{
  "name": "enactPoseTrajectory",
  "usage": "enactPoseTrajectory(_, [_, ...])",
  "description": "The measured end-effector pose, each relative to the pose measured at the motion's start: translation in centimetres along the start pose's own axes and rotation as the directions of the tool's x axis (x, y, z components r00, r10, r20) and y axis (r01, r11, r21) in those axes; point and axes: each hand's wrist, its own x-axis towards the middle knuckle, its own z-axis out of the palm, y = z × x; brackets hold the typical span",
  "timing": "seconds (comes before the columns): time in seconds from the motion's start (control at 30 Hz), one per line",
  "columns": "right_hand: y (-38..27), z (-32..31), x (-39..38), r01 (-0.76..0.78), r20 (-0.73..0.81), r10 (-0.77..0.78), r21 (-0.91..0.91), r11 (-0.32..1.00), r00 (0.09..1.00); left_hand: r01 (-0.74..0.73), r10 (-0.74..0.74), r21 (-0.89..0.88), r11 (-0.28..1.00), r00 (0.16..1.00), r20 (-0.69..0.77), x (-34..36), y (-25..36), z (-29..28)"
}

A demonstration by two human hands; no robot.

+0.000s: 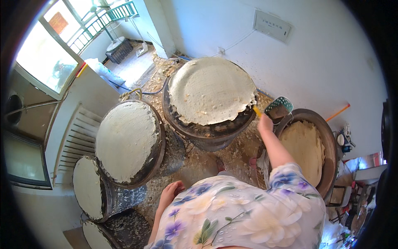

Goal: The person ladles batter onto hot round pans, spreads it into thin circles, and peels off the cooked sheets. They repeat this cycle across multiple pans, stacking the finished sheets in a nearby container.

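A yellow scraper (pixel 257 110) is in my right hand (pixel 265 123), its end at the right edge of a big thin pancake (pixel 211 89). That pancake lies on the far round griddle (pixel 207 128), and its near right rim is ragged over the dark hot plate. My left hand (pixel 172 191) hangs low beside my body, fingers loosely extended and holding nothing. To its upper left, another pale pancake (pixel 126 141) covers a second round griddle (pixel 155 166).
Two more batter-covered griddles (pixel 108 199) stand at lower left. On the right, a wide brown basin (pixel 331 157) holds stacked pancakes (pixel 304 145), and a green perforated basket (pixel 280 108) sits by its rim. Scraps litter the floor (pixel 195 162). A radiator (pixel 76 139) lines the left wall.
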Motion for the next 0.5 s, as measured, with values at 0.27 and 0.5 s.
enactPoseTrajectory(0.27, [4.4, -1.1, -6.3, 0.128, -0.027, -0.125, 0.183, 0.975, 0.992, -0.399, 0.419, 0.837, 0.374, 0.878, 0.231, 12.1, 5.8, 9.5])
enactPoseTrajectory(0.5, [6.5, 0.1, -8.5, 0.496, -0.101, -0.492, 0.022, 0.868, 0.865, -0.538, 0.58, 0.781, -0.318, 0.541, 0.609, 20.2, 6.7, 19.2])
